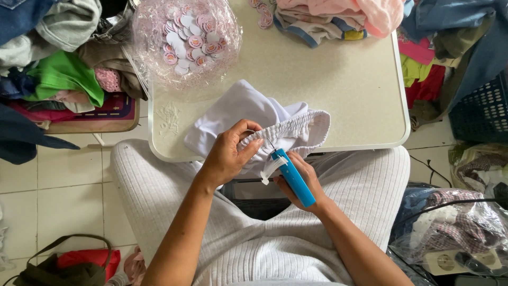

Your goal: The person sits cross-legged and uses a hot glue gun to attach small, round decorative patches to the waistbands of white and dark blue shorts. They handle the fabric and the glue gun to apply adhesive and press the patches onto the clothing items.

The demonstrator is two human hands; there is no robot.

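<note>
A white garment with a gathered elastic waistband lies over the near edge of a small cream table. My left hand pinches the waistband near its edge. My right hand grips a blue tagging gun, its needle tip pushed into the waistband beside my left fingers. A small white tag hangs by the gun's tip.
A clear plastic bag of round pink and white tags sits at the table's far left. Folded clothes lie at the far edge. Clothing piles crowd the left and right sides; a blue basket and a bag of garments stand at the right.
</note>
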